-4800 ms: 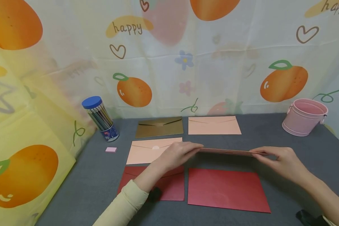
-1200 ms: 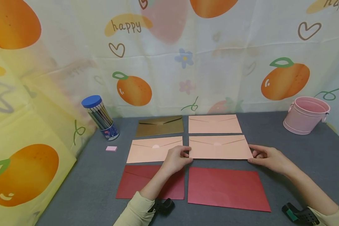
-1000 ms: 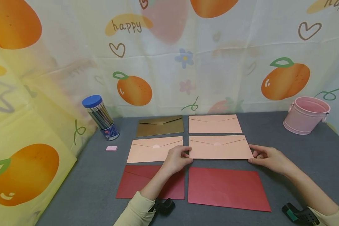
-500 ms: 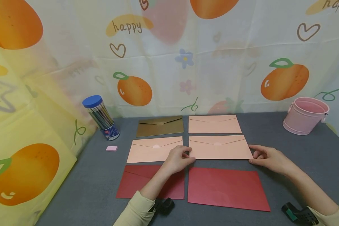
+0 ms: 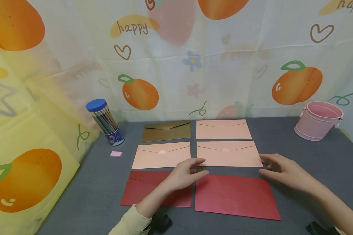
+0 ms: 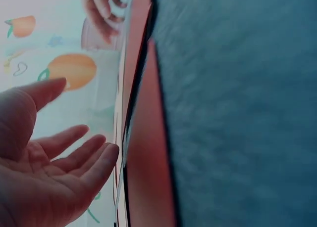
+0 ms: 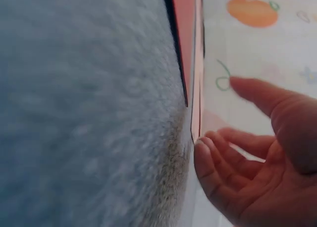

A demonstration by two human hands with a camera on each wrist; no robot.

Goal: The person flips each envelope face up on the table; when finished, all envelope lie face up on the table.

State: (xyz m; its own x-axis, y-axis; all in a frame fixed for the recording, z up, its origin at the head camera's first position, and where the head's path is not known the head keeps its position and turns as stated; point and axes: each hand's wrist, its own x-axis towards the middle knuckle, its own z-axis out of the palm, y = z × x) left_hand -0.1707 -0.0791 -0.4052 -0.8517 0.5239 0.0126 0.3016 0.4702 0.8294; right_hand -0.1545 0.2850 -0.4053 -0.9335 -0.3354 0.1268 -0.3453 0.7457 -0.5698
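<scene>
A peach envelope point(image 5: 227, 155) with a round pale seal lies flat in the right column. My left hand point(image 5: 183, 174) hovers by its lower left corner, thumb and fingers parted, holding nothing. My right hand point(image 5: 289, 171) is at its right edge, thumb spread from the fingers; in the right wrist view the fingertips point(image 7: 200, 145) are close to the envelope's edge, and I cannot tell whether they touch it. Below lie a red envelope point(image 5: 236, 197) and, partly under my left forearm, another red envelope point(image 5: 144, 186). A second sealed peach envelope point(image 5: 153, 158) lies to the left.
Along the back lie a gold envelope point(image 5: 166, 132) and a plain peach envelope point(image 5: 223, 129). A blue-lidded tub of pencils point(image 5: 106, 124) and a small pink eraser point(image 5: 116, 154) stand left. The pink bucket point(image 5: 317, 122) is at the back right of the grey table point(image 5: 85, 195).
Earlier both hands held the sealed peach envelope raised, then set it down in the right column. Since half a second ago the fingers have let go, and the left hand has drawn back slightly.
</scene>
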